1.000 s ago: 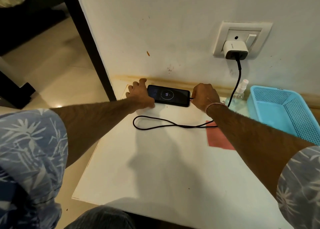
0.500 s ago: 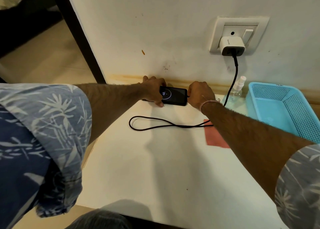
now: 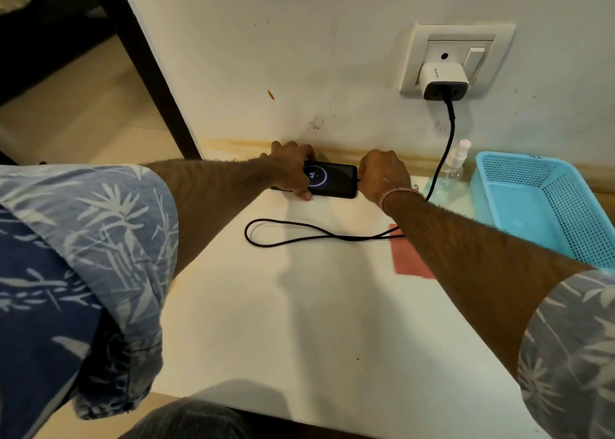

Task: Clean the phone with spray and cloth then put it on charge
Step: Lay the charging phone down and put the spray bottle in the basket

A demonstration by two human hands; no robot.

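Since 1 s ago L grip point(image 3: 293, 172) has slid onto phone point(image 3: 336, 180), clasping its left half on tabletop point(image 3: 299, 305) by wall point(image 3: 299, 56); R grip point(image 3: 382, 175) pinches cable point(image 3: 299, 237) plug at its right end; prob. charging step, nxt: release w/o tugging.

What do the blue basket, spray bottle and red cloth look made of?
Basket: likely moulded plastic, matte light blue; its walls are a regular grid of small holes. Spray bottle: probably clear plastic, glossy; the body is see-through, with a white nozzle on top. Cloth: thin red-pink fabric, possibly microfibre, matte; it lies flat without shine.
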